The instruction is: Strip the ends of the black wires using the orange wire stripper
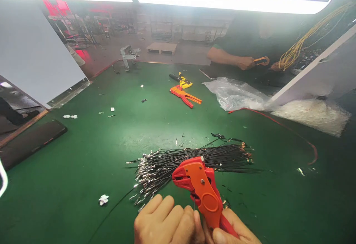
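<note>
R hand (236,229) grips red/orange pliers (204,192); L hand (165,220), curled, pinches thin wire (194,203) at pliers' near side. Blk wire bundle (194,158) just beyond, on grn tbl (83,155).

Light tube (228,3) overhead; metal fixture (128,54) at far edge of green table (91,144); wooden pallet (161,46) on floor beyond; clear plastic bag (236,92) at right; dark elongated case (36,140) at left.

From my remote seat I see a bright tube light (222,4) overhead, a green tabletop (83,155), a pale panel (36,51) at left, and a wooden pallet (161,46) on the far floor (191,55).
</note>
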### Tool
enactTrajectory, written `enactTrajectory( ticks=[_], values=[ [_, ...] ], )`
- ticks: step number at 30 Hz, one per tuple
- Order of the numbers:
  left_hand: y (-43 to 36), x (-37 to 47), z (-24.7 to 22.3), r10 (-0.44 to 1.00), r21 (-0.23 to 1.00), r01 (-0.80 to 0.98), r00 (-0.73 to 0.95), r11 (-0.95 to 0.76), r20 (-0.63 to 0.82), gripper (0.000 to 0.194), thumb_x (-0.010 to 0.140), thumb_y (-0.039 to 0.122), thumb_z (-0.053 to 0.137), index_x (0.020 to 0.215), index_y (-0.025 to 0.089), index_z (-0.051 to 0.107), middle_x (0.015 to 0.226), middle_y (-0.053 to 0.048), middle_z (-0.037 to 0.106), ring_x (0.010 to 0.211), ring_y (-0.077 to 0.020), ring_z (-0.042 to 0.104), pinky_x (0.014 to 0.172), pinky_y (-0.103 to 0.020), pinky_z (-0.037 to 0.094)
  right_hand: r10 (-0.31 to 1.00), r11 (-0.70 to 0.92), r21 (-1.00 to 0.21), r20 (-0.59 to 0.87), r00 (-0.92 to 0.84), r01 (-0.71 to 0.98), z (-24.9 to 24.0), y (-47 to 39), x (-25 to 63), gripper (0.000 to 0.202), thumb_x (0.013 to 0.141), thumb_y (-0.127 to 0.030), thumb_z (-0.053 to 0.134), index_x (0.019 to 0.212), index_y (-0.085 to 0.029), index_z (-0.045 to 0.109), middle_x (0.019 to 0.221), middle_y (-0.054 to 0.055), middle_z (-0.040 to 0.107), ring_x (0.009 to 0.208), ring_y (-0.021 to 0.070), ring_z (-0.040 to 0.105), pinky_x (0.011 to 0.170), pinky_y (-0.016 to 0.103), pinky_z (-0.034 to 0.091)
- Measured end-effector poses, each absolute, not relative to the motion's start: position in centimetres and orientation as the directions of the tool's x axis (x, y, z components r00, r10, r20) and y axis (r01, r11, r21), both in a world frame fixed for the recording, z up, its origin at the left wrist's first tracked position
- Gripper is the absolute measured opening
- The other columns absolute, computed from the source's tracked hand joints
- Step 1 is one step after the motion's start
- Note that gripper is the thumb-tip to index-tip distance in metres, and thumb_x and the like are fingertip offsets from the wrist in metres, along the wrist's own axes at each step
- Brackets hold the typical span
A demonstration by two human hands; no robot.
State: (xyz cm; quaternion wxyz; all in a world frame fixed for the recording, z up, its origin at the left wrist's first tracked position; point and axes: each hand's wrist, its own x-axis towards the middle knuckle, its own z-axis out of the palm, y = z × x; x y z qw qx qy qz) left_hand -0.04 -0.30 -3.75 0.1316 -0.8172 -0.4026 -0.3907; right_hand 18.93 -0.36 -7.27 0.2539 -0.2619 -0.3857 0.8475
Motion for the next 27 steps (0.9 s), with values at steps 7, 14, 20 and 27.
enactTrajectory(
  ticks=[7,14,20,27],
  values=[
    [-0.2,-1.3,-2.7,0.641,0.131,0.778,0.395,-0.615,0.658,0.035,0.09,0.01,0.054,0.059,0.024,0.046,0.043,0.008,0.044,0.037,-0.0102,0.043,0.041,-0.027,0.03,0.632,-0.585,-0.776,-0.255,-0.732,-0.236,-2.2,2.8,18.2,0.071,0.073,-0.071,0.072,0.114,-0.014,0.062,0.075,0.003,0.06,0.077,0.0214,0.059,0.073,0.034,0.049],
    [0.1,-1.3,-3.7,0.685,0.234,0.723,0.425,-0.65,0.591,0.029,0.09,0.011,0.055,0.065,0.025,0.048,0.046,0.009,0.047,0.04,-0.0105,0.046,0.044,-0.027,0.034,0.744,-0.528,-0.744,-0.173,-0.645,-0.41,-3.6,1.1,20.1,0.077,0.078,-0.064,0.07,0.135,-0.016,0.051,0.083,0.007,0.065,0.081,0.0254,0.061,0.078,0.042,0.05],
    [-0.1,0.0,-5.5,0.681,0.388,0.616,0.354,-0.685,0.641,0.023,0.085,0.003,0.054,0.073,0.023,0.058,0.05,0.007,0.051,0.041,-0.0122,0.042,0.045,-0.032,0.029,0.788,-0.4,-0.781,-0.026,-0.615,-0.48,-5.3,-0.1,20.5,0.056,0.089,-0.046,0.068,0.135,-0.017,0.056,0.095,0.008,0.075,0.089,0.0235,0.067,0.088,0.041,0.047],
    [-0.4,0.2,-5.6,0.721,0.475,0.605,0.258,-0.639,0.643,0.027,0.086,0.001,0.053,0.071,0.022,0.06,0.051,0.005,0.054,0.042,-0.012,0.043,0.045,-0.03,0.029,0.717,-0.407,-0.865,-0.105,-0.689,-0.292,-5.4,-0.1,21.1,0.053,0.088,-0.052,0.066,0.132,-0.021,0.063,0.134,0.016,0.067,0.117,0.0339,0.066,0.106,0.05,0.044]
  ],
)
